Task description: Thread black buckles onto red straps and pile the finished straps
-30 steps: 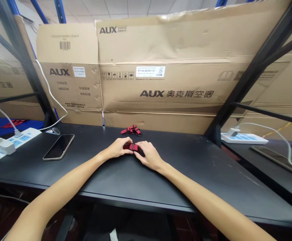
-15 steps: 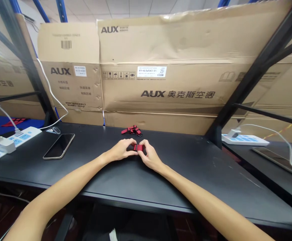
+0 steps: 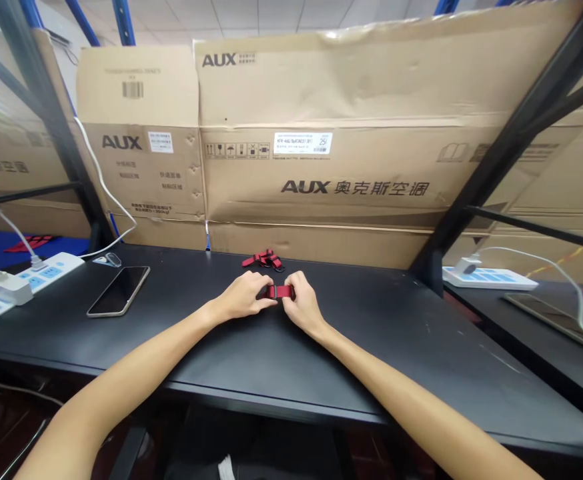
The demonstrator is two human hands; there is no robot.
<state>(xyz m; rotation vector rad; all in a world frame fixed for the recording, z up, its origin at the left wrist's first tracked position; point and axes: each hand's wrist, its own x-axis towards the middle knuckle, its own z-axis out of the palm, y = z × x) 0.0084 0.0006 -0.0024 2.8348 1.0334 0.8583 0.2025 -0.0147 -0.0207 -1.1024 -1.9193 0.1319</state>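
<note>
Between left hand (image 3: 241, 298), right hand (image 3: 304, 310), red strap (image 3: 280, 291), half-hidden

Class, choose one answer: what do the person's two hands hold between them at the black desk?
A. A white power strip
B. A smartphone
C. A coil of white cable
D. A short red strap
D. The left hand and the right hand grip the short red strap between them, just above the black desk.
</note>
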